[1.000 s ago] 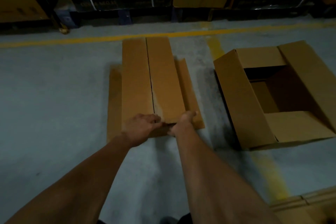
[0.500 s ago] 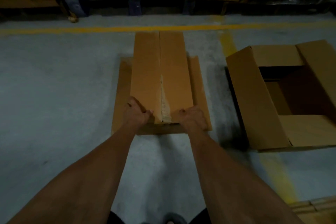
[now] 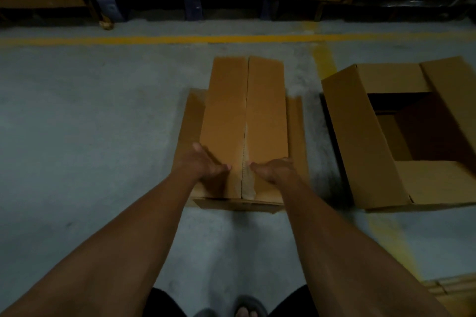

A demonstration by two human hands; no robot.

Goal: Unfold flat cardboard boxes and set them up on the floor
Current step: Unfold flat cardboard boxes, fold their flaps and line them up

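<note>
Cardboard box (image 3: pixel 242 121) long axis runs away from person; left hand (image 3: pixel 199 165) and right hand (image 3: pixel 277 171) flat, fingers extended, pressing near-end flaps.

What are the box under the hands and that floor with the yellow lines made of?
The box under the hands looks like plain brown corrugated cardboard, matte; a torn strip along its centre seam shows paler, rough paper. The floor seems to be grey concrete, dull and mottled, and the yellow lines look painted on, worn and patchy in places.
</note>
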